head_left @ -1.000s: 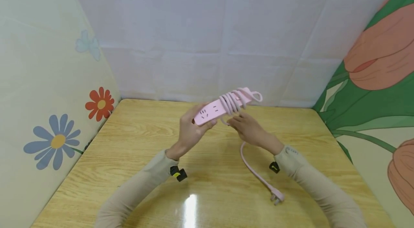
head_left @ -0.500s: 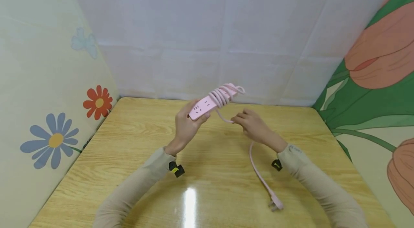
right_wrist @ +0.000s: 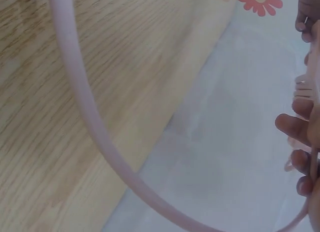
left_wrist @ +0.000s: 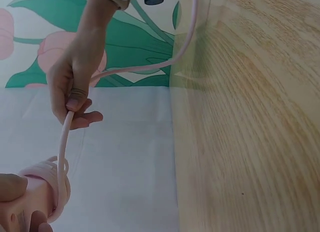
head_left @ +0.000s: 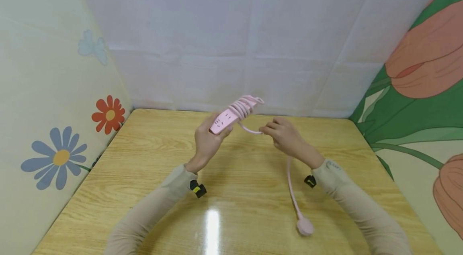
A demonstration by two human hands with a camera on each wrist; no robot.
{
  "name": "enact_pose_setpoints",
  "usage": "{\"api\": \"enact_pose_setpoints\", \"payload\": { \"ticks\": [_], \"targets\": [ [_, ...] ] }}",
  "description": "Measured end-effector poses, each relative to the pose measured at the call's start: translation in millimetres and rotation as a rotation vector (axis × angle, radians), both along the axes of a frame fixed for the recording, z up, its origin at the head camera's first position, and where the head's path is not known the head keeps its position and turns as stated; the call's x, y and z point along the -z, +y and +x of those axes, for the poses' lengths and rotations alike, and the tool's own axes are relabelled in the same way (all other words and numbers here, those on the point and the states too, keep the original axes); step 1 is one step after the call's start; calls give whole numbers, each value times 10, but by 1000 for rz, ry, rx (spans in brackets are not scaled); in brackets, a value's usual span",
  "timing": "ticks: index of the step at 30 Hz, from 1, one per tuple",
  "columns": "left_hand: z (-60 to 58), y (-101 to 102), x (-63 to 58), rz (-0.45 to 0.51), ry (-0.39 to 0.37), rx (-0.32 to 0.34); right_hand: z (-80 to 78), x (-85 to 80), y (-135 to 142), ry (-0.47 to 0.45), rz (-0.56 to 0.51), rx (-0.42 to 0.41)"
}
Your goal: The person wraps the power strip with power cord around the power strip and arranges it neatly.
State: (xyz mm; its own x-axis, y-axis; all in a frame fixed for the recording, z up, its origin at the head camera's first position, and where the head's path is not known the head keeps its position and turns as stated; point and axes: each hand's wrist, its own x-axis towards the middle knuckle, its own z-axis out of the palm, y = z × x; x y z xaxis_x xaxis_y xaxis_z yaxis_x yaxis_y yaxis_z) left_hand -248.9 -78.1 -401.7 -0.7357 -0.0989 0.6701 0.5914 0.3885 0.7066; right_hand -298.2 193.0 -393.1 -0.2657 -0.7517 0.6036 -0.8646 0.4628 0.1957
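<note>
The pink power strip [head_left: 223, 122] sits near the middle of the head view, held up above the table [head_left: 155, 148] and tilted, its far end toward the upper right. Over the last second I see it shift leftward and away from the right hand [head_left: 285, 136], so a length of cord [head_left: 249, 129] now spans the gap. I read that as the free cord being drawn out from the wraps, though I can't tell from this whether it is going on or coming off.

The strip's slotted face looks my way at its lower-left end; several snug turns [head_left: 240, 107] circle the upper-right half, and a small loop pokes past the tip. The left hand [head_left: 207, 139] is clamped round the bare end, thumb along the lower edge. The right pinches the cord between thumb and finger, other fingers loose.

Below that hand, toward the bottom right of centre, the cord runs down to the plug [head_left: 305, 227], which has turned its round back to me; its prongs no longer show. I can't tell whether it touches the wood.
</note>
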Motion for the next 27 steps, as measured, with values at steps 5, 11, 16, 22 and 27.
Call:
{"api": "enact_pose_setpoints", "payload": {
  "ticks": [5, 11, 16, 22, 27],
  "targets": [
    [17, 5, 54, 3, -94, -6, 33, -40, -8, -1, -6, -9],
    [33, 5, 99, -25, -115, -8, 54, -98, -1, -6, -5, 11],
    [37, 10, 133, -32, -109, 2, 42, -190, 7, 8, -17, 10],
    [50, 30, 94, -37, -117, 16, -3, -327, 43, 76, -64, -15],
    [65, 54, 47, -39, -104, 23, 41, -435, 46, 187, -57, 6]
  ]
}}
